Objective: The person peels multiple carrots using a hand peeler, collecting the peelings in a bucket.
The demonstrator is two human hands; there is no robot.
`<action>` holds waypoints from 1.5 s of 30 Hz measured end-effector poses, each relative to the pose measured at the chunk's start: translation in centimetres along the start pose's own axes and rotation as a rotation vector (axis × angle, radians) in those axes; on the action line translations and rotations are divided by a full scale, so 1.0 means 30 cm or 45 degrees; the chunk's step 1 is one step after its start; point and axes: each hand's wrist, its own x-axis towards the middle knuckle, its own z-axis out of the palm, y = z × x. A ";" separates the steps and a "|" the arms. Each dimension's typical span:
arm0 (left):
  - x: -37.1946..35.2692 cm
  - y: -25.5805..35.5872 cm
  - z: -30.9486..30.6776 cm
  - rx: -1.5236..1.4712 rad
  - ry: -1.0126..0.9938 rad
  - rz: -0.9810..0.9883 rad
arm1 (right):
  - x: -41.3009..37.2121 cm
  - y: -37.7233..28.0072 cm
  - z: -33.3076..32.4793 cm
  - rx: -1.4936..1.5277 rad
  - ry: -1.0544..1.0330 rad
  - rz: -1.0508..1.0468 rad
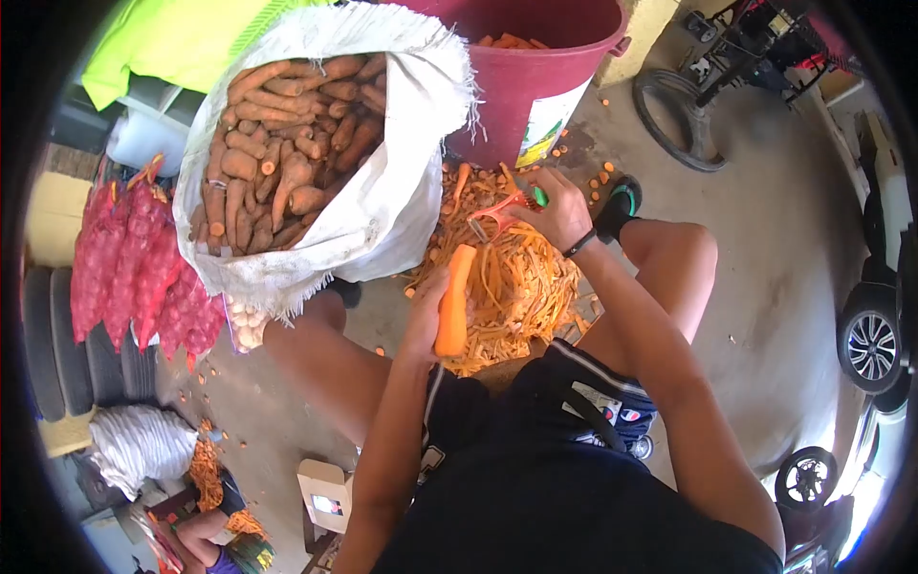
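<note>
My left hand is closed around a bright orange peeled carrot, which stands nearly upright in front of my lap. In my right hand is an orange-red peeler, its head pointing toward the carrot but apart from it. Something green shows between the right fingers; I cannot make out what it belongs to. Below both hands lies a big heap of carrot peelings between my legs. Left of the heap, an open white woven sack holds many unpeeled carrots.
A dark red tub with carrots inside stands behind the peelings. Red mesh bags hang at the left. Cut carrot bits lie on the floor. Another person's leg shows at lower left. A bicycle wheel stands upper right.
</note>
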 end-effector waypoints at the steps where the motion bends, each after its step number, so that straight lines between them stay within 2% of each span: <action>1: 0.008 0.001 0.003 -0.057 0.026 0.009 | 0.015 0.009 -0.005 -0.009 0.053 0.047; 4: 0.028 0.028 0.029 -0.156 0.087 0.031 | -0.099 -0.089 0.045 0.310 -0.132 -0.163; 6: 0.030 0.017 0.053 -0.145 0.169 0.019 | -0.103 -0.162 0.027 0.310 -0.317 -0.232; 7: 0.032 0.000 0.014 -0.022 0.089 -0.016 | -0.113 -0.185 0.026 0.318 -0.410 -0.255; 10: 0.004 0.005 0.000 0.039 0.133 -0.020 | -0.068 -0.104 0.046 0.112 -0.309 -0.226; 13: -0.003 0.009 0.008 0.064 0.037 -0.022 | 0.031 0.008 -0.001 -0.113 0.122 0.011; 16: 0.016 0.001 -0.012 -0.021 0.011 0.010 | 0.005 -0.033 -0.018 0.187 -0.124 0.112; 18: 0.068 -0.029 -0.073 -0.215 -0.035 -0.067 | -0.074 -0.116 0.011 0.257 -0.305 -0.096; 19: 0.023 0.035 0.070 -0.154 0.092 -0.043 | -0.104 -0.154 0.021 0.268 -0.382 -0.193; 20: 0.044 0.020 0.046 -0.073 0.067 -0.011 | -0.127 -0.173 0.033 0.287 -0.457 -0.280; 22: 0.058 -0.036 -0.036 0.103 0.026 0.027 | -0.082 -0.113 0.038 0.211 -0.288 -0.250; 23: 0.032 -0.020 -0.038 0.147 0.028 -0.056 | -0.034 -0.067 0.022 0.119 -0.197 -0.205; 27: 0.027 0.006 0.001 0.006 -0.049 -0.048 | 0.037 0.010 -0.021 0.006 -0.006 0.117; 28: 0.043 0.012 0.006 -0.088 -0.093 0.003 | 0.003 -0.021 -0.002 0.107 -0.033 0.098; 29: 0.051 0.012 0.007 -0.188 -0.129 0.056 | -0.058 -0.065 0.024 0.221 -0.130 -0.035; 30: 0.045 0.020 0.031 -0.169 -0.056 0.039 | -0.097 -0.095 0.043 0.337 -0.235 -0.170; 32: 0.018 0.043 0.087 -0.121 0.103 -0.011 | -0.094 -0.124 0.040 0.292 -0.305 -0.299; 33: 0.032 0.010 0.026 -0.025 -0.005 -0.027 | -0.109 -0.144 0.043 0.281 -0.337 -0.347; 36: 0.008 -0.027 0.016 0.150 0.117 -0.033 | 0.002 -0.037 -0.008 0.027 -0.153 -0.119; 39: 0.014 -0.009 0.025 0.000 -0.026 0.015 | 0.020 0.000 -0.004 0.058 0.014 0.004; 40: 0.018 0.004 0.024 -0.059 -0.069 0.043 | -0.016 -0.029 0.009 0.138 -0.141 0.074; 41: 0.048 -0.012 -0.015 -0.195 -0.184 0.099 | -0.066 -0.063 0.022 0.255 -0.233 -0.078; 44: 0.037 0.017 0.042 0.003 0.068 0.120 | -0.148 -0.190 0.029 0.287 -0.460 -0.249; 45: 0.061 -0.016 0.007 0.049 0.141 0.119 | -0.125 -0.182 0.031 0.313 -0.395 -0.302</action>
